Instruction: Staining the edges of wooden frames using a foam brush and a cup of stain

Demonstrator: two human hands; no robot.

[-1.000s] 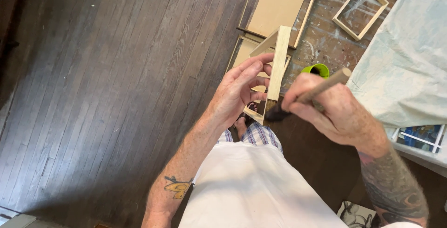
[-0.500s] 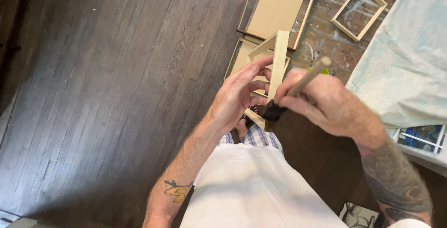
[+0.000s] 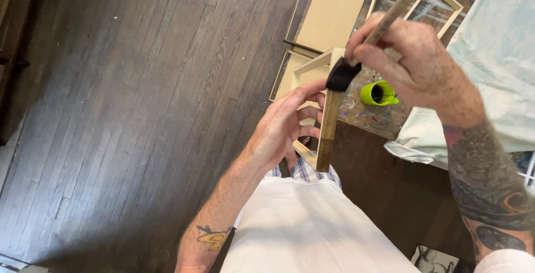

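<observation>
I saw my left hand (image 3: 281, 131) at the centre of the view, fingers clenched round a small wooden frame (image 3: 319, 111) held upright above the dark plank floor (image 3: 139, 111). My right hand (image 3: 415, 64), at about two o'clock from the left, had its fingers grasping the wooden handle of a foam brush (image 3: 343, 75), whose black head was touching the frame's near edge. That edge was stained dark brown from its lower end up to the brush head, and pale above it.

At three o'clock from the brush head stood a lime-green cup (image 3: 379, 93) with dark liquid in it, on a paint-spattered sheet (image 3: 390, 118) on the floor. At twelve o'clock lay a flat tan board (image 3: 334, 11), and at one o'clock an open bare-wood frame (image 3: 440, 2). A pale drop cloth (image 3: 496, 55) covered the right side. At five o'clock, low in the corner, I made out a small dark card with a pale picture (image 3: 432, 261); its detail was too small to tell.

Half a second before, the brush head sat lower on the edge, near the frame's bottom corner; it had since travelled up, and my right hand had risen with it.
</observation>
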